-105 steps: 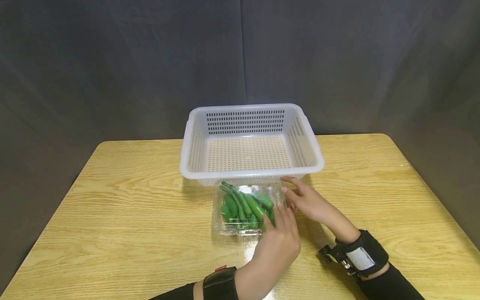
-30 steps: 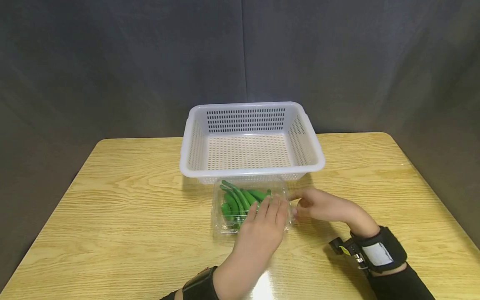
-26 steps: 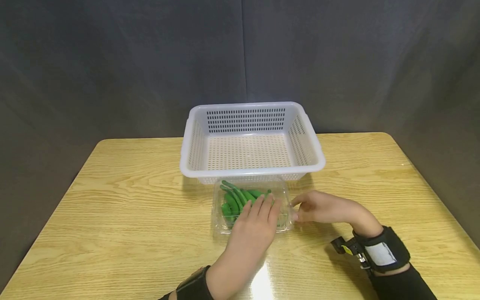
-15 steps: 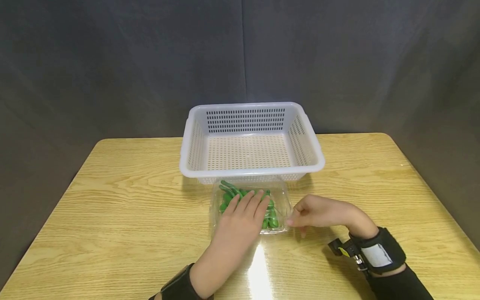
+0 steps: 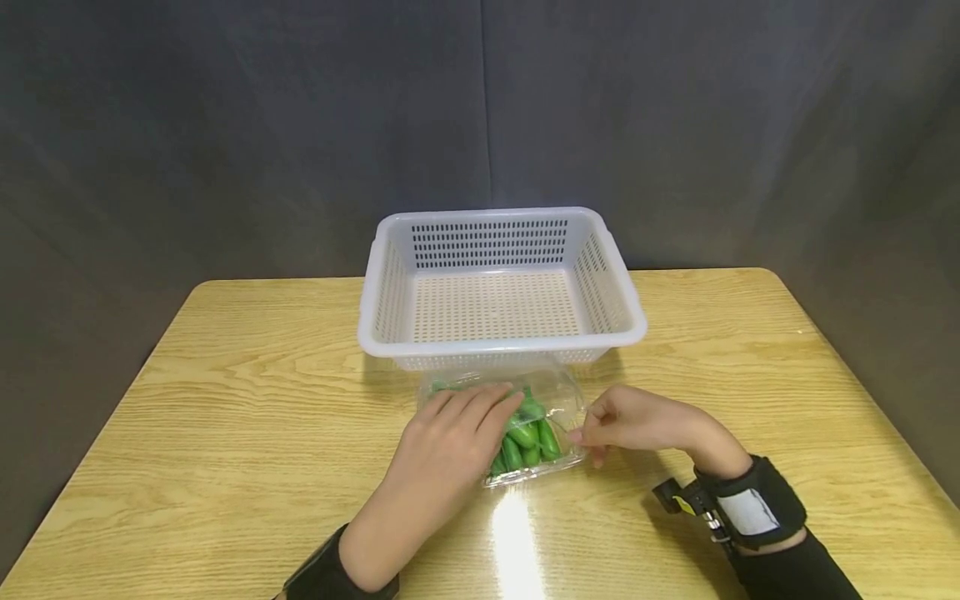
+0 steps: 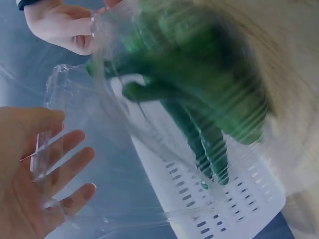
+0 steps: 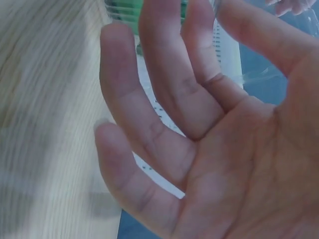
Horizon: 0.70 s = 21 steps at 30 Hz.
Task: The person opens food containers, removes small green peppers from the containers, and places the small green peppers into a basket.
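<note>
A: OK, arm poses first. What have we got?

B: We see the left hand (image 5: 442, 437) reaching in from the near side of the desk (image 5: 247, 417), back up, fingers angled toward the far right corner. The right hand (image 5: 648, 421) comes from the near right corner, wrist bent, fingers pointing at the left edge.

A: Grip?

B: Left: thumb one side, fingers the other, gripping the edge of a clear plastic lid (image 6: 114, 179). Right: thumb and index pinch the right end of the clear tray (image 5: 536, 475); ring and little fingers curve loosely, apart from it.

A: Where's the tray sitting?

B: Mid-desk, just on the near side of the basket (image 5: 502, 343), its front skewed slightly. Lid's tilted up from it; where the two join, we can't tell. Green vegetables (image 5: 525, 442) lie inside, partly hidden by the left fingers.

A: Surface and room?

B: Pale wood grain, rounded far corners, a bright glare streak (image 5: 513, 542) on the near side. The white perforated basket stands at the middle of the far edge, well apart from both side edges. Behind that, we have a dark grey backdrop (image 5: 300, 133) with one vertical seam, running down both sides too.
</note>
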Available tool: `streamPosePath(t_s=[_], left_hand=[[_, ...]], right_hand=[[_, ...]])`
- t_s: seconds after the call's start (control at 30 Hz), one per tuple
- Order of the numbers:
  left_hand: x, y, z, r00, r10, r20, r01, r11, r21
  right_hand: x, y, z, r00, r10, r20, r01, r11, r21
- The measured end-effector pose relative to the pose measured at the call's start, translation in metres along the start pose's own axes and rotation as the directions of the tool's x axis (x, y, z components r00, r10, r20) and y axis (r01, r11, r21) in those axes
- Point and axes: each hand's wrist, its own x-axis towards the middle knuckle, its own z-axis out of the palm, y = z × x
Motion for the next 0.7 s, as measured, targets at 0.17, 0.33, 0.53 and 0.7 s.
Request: streamPosePath(t_s=[0.17,0.33,0.53,0.7], left_hand=[[0.002,0.001,-0.005,0.998,0.019,-0.059,-0.018,1.0,0.019],[0.002,0.002,-0.014,0.999,0.003,-0.043,-0.003,1.0,0.017],[0.002,0.005,-0.026,0.999,-0.053,0.009,0.054,0.997,-0.051],[0.003,0.006,-0.032,0.996,-0.092,-0.008,0.091,0.993,-0.072]], right_hand=[[-0.002,-0.001,-0.004,1.0,0.008,-0.018,-0.008,1.0,-0.008],[-0.002,0.0,-0.008,0.999,0.009,-0.045,-0.01,1.0,-0.025],[-0.001,0.004,-0.007,0.996,-0.009,-0.084,0.007,0.999,-0.032],[0.002,0.005,-0.005,0.994,-0.018,-0.112,0.017,1.0,-0.009]])
